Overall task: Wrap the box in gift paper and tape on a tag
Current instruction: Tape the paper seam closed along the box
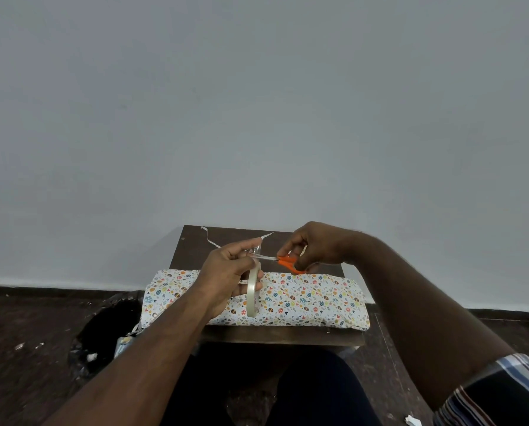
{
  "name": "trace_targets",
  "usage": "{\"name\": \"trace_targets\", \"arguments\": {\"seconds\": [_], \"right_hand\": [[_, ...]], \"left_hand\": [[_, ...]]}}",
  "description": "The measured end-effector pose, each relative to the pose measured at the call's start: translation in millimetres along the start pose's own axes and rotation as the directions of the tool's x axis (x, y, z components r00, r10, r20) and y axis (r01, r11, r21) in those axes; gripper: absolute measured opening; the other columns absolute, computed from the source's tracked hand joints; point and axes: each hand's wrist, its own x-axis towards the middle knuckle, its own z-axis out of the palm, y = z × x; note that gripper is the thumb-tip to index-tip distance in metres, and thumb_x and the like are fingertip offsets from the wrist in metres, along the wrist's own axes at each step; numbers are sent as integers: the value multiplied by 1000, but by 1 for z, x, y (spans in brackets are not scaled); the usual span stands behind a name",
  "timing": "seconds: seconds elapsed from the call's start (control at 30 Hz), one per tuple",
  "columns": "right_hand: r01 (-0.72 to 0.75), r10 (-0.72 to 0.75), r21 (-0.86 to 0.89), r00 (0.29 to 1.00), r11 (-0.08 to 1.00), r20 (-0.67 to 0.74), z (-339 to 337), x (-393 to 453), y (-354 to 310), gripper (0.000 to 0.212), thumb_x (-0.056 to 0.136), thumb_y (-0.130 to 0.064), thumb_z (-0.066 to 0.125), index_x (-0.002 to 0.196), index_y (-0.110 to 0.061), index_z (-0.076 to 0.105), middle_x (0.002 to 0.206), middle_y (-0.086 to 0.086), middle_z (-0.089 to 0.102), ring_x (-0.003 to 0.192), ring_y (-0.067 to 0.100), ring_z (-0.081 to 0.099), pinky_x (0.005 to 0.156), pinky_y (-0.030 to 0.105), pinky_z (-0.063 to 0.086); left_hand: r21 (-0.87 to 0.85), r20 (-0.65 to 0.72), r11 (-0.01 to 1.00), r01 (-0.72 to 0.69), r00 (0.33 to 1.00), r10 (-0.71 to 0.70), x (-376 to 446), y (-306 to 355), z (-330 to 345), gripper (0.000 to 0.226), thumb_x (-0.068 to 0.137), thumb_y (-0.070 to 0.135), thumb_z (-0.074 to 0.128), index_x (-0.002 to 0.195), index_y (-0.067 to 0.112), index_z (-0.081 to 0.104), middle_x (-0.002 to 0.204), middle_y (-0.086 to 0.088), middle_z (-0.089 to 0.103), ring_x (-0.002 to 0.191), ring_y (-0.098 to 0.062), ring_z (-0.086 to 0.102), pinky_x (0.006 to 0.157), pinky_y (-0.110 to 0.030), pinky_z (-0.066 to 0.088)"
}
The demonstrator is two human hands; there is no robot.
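A box wrapped in white paper with small coloured prints (312, 298) lies across a small dark wooden table (283, 338). Above it, my left hand (226, 273) grips a roll of clear tape (253, 295) held on edge, and pinches a pulled-out strip of tape (257, 249) between thumb and fingertip. My right hand (313, 245) holds orange-handled scissors (287, 263), whose blades point left and meet the strip. No tag is visible.
Thin white paper offcuts (209, 238) lie on the table's far side by the wall. A black bin bag with scraps (103, 336) sits on the dark floor to the left. A white paper scrap (413, 420) lies on the floor at the lower right.
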Motion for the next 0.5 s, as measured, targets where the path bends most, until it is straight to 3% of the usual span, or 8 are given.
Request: {"name": "trace_targets", "arguments": {"seconds": [0.5], "right_hand": [[1,-5,-61,997,998,-77,11,3,-1,42,86,-3,76,124,-19,71,97,-9,63,86,13,65,78,29,61]], "left_hand": [[27,-36,1000,-15,999,16,5,-3,-5,42,97,-3,60,126,23,71,106,-22,72,80,-28,74,67,-37,61]]}}
